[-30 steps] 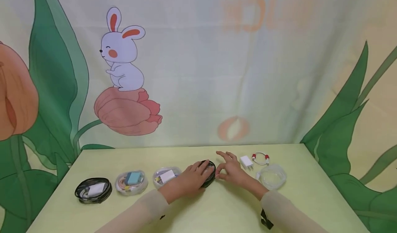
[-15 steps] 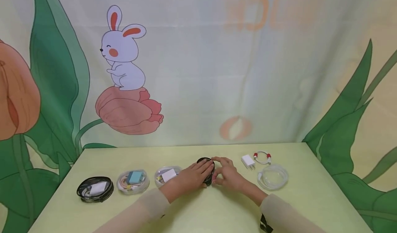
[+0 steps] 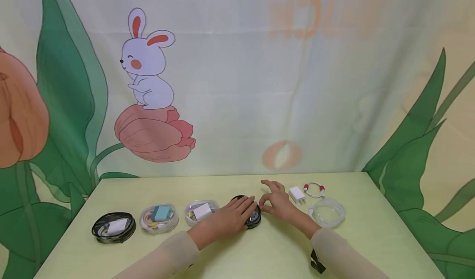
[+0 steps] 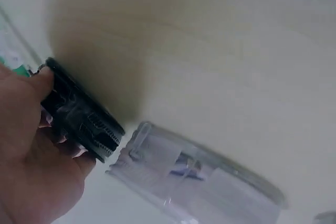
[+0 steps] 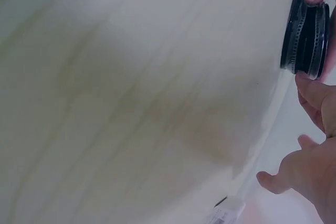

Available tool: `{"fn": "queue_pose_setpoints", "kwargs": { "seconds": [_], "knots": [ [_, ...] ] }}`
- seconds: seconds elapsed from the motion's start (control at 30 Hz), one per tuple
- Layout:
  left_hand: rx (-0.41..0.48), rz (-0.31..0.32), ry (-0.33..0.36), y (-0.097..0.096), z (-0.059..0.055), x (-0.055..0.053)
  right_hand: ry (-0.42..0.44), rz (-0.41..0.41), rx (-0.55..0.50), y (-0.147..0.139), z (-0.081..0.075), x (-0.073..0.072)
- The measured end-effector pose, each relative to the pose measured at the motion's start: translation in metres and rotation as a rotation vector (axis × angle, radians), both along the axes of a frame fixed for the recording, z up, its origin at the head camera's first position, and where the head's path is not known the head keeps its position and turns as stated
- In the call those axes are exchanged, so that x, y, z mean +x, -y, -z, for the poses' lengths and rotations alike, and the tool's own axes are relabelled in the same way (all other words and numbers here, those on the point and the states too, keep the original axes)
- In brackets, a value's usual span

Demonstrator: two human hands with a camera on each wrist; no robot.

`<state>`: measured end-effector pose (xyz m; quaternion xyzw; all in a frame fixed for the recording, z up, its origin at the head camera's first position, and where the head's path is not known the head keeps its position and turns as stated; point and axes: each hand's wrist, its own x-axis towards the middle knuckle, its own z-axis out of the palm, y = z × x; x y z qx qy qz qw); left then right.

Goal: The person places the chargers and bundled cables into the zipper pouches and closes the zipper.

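Note:
A round black zip case [image 3: 254, 218] lies on the table near the middle in the head view. My left hand [image 3: 231, 217] lies over it and grips it, fingers on top and thumb [image 4: 44, 82] on its side. Ridged zip teeth run round the case's side wall in the right wrist view. My right hand [image 3: 277, 200] is at the case's right edge, thumb and forefinger pinched together there, the other fingers raised. A zip pull is too small to make out. The left hand hides most of the case's top.
Left of the hands stand a clear case with a white charger [image 3: 202, 211], a clear case with a blue charger [image 3: 161, 213] and a black-rimmed case [image 3: 113, 228]. To the right lie a white charger [image 3: 297, 195], a short red-ended cable [image 3: 314, 190] and a clear round case [image 3: 329, 213].
My right hand reached in over the black case's right side, then drew back to its right edge. The case has shifted slightly toward me under the left hand.

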<state>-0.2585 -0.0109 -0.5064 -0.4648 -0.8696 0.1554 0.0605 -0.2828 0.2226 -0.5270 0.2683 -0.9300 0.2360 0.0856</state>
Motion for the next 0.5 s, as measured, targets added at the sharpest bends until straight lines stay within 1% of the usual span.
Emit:
{"fn": "queue_pose_setpoints", "kwargs": {
  "seconds": [0.07,0.17,0.2,0.27,0.3,0.37,0.47,0.5],
  "knots": [
    [0.003,-0.006,-0.029,-0.002,0.002,0.000,-0.004,-0.048,0.013,-0.002,-0.001,0.002],
    [0.028,-0.037,-0.078,-0.006,0.006,0.000,0.042,-0.111,-0.001,-0.005,-0.002,0.009],
    [0.042,-0.048,-0.089,-0.007,0.007,0.000,0.061,-0.125,-0.012,-0.006,-0.001,0.012],
    [0.074,-0.077,-0.084,-0.009,0.009,0.001,0.078,-0.128,-0.029,-0.006,0.001,0.015],
    [0.085,-0.092,-0.079,-0.011,0.010,0.001,0.074,-0.112,-0.035,-0.006,0.003,0.015],
    [0.099,-0.123,-0.061,-0.013,0.010,0.000,0.059,-0.053,-0.036,-0.005,0.005,0.015],
    [0.092,-0.181,-0.057,-0.018,0.008,0.001,0.035,0.048,-0.027,-0.002,0.004,0.011],
    [0.091,-0.199,-0.057,-0.019,0.007,0.001,0.038,0.074,-0.026,-0.002,0.004,0.009]
  ]
}}
